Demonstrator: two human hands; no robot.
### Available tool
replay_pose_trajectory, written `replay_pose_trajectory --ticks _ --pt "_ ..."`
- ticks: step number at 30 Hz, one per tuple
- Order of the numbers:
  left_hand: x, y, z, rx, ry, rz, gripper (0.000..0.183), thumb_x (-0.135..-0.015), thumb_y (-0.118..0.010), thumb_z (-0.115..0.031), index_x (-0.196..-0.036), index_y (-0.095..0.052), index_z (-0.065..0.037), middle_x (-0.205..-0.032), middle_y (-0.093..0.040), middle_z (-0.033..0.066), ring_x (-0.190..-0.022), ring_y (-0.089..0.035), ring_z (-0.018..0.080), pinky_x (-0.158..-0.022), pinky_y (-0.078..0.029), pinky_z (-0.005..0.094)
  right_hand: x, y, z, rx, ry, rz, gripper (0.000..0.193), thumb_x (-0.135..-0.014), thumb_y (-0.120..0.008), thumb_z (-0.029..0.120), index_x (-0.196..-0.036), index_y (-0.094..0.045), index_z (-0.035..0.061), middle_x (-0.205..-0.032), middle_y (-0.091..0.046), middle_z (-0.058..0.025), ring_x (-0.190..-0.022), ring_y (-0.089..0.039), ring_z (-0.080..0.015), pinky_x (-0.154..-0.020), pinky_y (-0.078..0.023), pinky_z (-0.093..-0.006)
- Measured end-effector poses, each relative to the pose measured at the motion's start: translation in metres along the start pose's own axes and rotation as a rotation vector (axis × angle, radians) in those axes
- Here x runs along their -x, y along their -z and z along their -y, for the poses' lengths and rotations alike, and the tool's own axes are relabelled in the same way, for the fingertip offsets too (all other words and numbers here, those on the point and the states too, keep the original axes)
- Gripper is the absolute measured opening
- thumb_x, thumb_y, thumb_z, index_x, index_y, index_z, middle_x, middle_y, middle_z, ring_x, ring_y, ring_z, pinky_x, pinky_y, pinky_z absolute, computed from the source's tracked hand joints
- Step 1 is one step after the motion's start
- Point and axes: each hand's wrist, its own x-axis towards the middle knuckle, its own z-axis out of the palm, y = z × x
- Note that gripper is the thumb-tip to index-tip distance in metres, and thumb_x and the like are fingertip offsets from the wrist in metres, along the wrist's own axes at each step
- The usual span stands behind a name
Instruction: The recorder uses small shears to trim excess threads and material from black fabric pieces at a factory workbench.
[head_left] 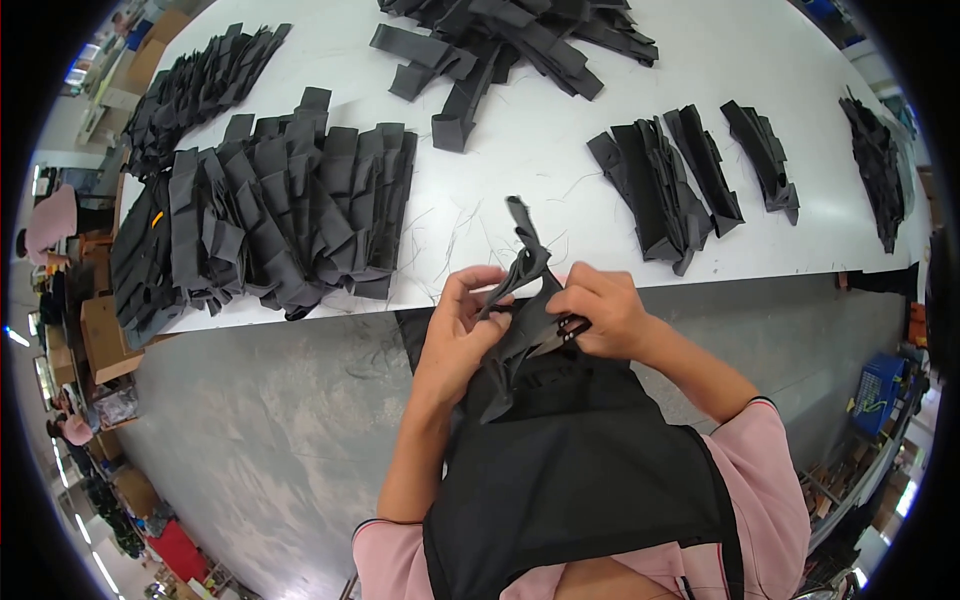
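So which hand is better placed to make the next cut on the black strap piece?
Probably the right hand: it already grips the small thread snips against the black strap piece. The left hand pinches the piece with its fingers, so it seems busy steadying it.

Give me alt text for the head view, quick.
Both hands hold up a black fabric piece at the white table's near edge: left hand pinches it, right hand grips small thread snips. Stacks of similar black fabric pieces cover the table.
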Motion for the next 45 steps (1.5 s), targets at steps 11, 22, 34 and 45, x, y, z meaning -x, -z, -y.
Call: replay_pose_trajectory --ticks 11,22,34,45 --pt "0.006 -0.017 0.022 0.294 -0.065 -0.339 0.051 -0.072 -0.051 0.005 -0.119 -0.032 -0.005 -0.101 -0.05 0.0129 -0.07 -0.054 0.0163 -0.06 -0.049 0.0307 -0.015 0.004 0.023 -0.313 -0.399 0.037 0.032 -0.07 -0.066 0.003 -0.101 -0.059 0.0107 -0.083 -0.052 -0.0052 -0.064 -0.056 -0.0218 -0.056 -0.045 -0.0289" --pt "-0.001 -0.016 0.024 0.223 -0.152 -0.358 0.053 -0.076 -0.052 0.01 -0.119 -0.027 -0.007 -0.099 -0.052 0.0101 -0.083 -0.051 0.01 -0.068 -0.043 0.022 -0.019 0.008 0.047 0.297 -0.202 0.164 0.033 -0.069 -0.071 0.011 -0.1 -0.06 0.0086 -0.083 -0.053 -0.0043 -0.056 -0.054 -0.0195 -0.049 -0.042 -0.0301" --pt "-0.003 -0.017 0.023 0.108 -0.2 -0.391 0.053 -0.075 -0.052 0.009 -0.12 -0.027 -0.006 -0.1 -0.052 0.0112 -0.084 -0.051 0.0114 -0.072 -0.042 0.0229 -0.016 0.005 0.044 0.204 -0.277 0.014 0.026 -0.072 -0.069 0.01 -0.096 -0.062 0.0069 -0.08 -0.053 -0.0069 -0.052 -0.053 -0.0236 -0.049 -0.043 -0.0317" --pt "-0.006 0.001 0.024 0.559 -0.027 -0.168 0.035 -0.088 -0.046 -0.004 -0.122 -0.039 -0.004 -0.105 -0.055 0.0085 -0.088 -0.057 0.0175 -0.077 -0.048 0.0308 -0.03 -0.016 0.026 -0.631 -0.562 -0.118 0.023 -0.078 -0.064 0.003 -0.1 -0.059 0.0018 -0.086 -0.053 -0.0077 -0.07 -0.058 -0.0147 -0.062 -0.045 -0.0253"
